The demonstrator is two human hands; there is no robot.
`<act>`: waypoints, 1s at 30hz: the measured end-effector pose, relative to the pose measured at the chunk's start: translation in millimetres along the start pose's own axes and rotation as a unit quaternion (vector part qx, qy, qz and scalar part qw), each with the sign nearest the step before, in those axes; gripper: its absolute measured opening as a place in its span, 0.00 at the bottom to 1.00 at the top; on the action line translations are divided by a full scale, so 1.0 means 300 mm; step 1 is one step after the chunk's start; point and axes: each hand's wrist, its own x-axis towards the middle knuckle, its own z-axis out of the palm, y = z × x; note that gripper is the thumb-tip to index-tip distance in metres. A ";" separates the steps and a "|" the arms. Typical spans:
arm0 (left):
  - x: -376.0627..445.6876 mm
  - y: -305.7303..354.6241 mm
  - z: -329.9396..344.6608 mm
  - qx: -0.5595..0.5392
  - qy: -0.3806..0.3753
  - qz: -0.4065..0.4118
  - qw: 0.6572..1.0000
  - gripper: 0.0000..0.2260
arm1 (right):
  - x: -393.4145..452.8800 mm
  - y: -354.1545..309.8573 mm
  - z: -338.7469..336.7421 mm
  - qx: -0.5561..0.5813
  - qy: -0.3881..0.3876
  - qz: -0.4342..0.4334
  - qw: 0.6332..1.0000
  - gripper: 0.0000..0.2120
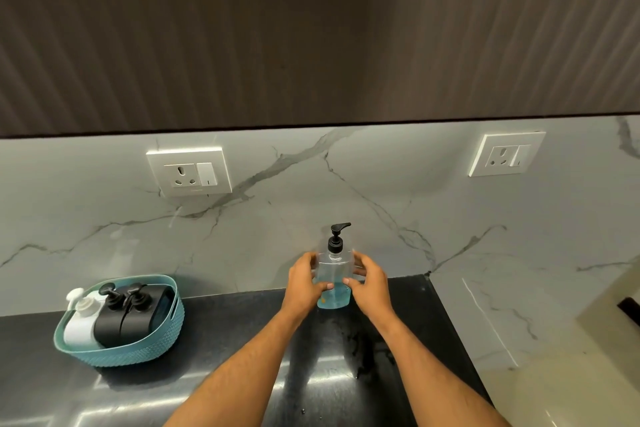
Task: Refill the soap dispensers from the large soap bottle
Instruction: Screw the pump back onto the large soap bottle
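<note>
A clear square soap dispenser (333,274) with a black pump stands upright on the black counter (225,329) near the marble wall, holding blue liquid up to about half its height. My left hand (304,282) wraps its left side and my right hand (369,284) wraps its right side, thumbs across the front. At the left, a teal basket (162,343) holds a white dispenser (83,317) and two black dispensers (121,317) with pumps on. No large soap bottle is in view.
Two white wall sockets (189,172) (506,154) sit on the marble backsplash. A dark cabinet overhangs above. The counter ends at the right against a marble side panel (485,315); wet spots lie on the counter in front of the dispenser.
</note>
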 end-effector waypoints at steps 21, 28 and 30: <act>-0.017 -0.002 0.015 -0.013 0.014 0.011 1.000 0.24 | 0.001 0.002 0.011 -0.001 -0.005 0.009 1.000 0.29; -0.014 0.006 0.024 -0.019 0.022 0.002 1.000 0.24 | -0.001 0.002 0.011 -0.001 -0.002 0.014 1.000 0.29; -0.013 0.009 0.029 -0.024 0.021 -0.002 0.999 0.24 | 0.000 0.003 0.005 -0.002 -0.001 0.015 1.000 0.29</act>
